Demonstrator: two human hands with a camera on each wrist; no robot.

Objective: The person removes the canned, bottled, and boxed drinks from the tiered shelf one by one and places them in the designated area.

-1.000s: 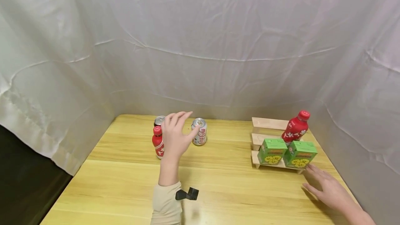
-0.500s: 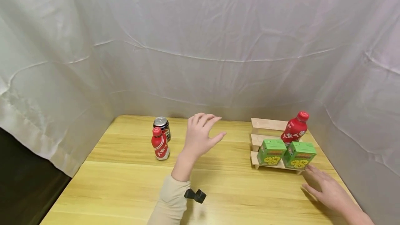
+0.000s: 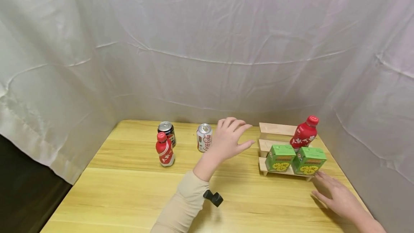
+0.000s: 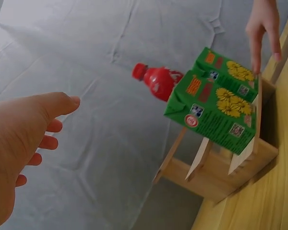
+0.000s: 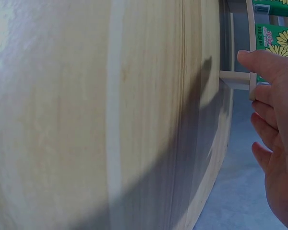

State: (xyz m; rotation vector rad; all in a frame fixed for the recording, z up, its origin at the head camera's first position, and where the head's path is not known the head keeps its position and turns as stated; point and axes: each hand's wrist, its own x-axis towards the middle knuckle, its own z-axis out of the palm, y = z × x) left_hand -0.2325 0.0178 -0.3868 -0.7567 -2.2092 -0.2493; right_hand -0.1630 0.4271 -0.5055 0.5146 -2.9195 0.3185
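My left hand (image 3: pixel 228 140) hovers over the table between the silver Coca-Cola can (image 3: pixel 204 138) and a three-step wooden rack (image 3: pixel 280 128), thumb and fingers spread with nothing between them. The left wrist view shows the same hand (image 4: pixel 24 139) apart from the rack. My right hand (image 3: pixel 336 195) is low at the rack's front right corner, fingertips right at its edge, fingers relaxed. Two green drink cartons with yellow flowers, a left carton (image 3: pixel 280 158) and a right carton (image 3: pixel 308 160), stand on the lowest step. Behind them a red bottle (image 3: pixel 304 132) stands on the rack.
On the left of the wooden table (image 3: pixel 129 197) a second red bottle (image 3: pixel 165 149) stands in front of a dark can (image 3: pixel 166 132). Pale curtains (image 3: pixel 207 64) enclose the back and sides. The rack's top step carries nothing at its left.
My left hand has moved right, from beside the left red bottle, past the silver can, toward the rack. The dark can and silver can now show. My right hand has stayed in place.
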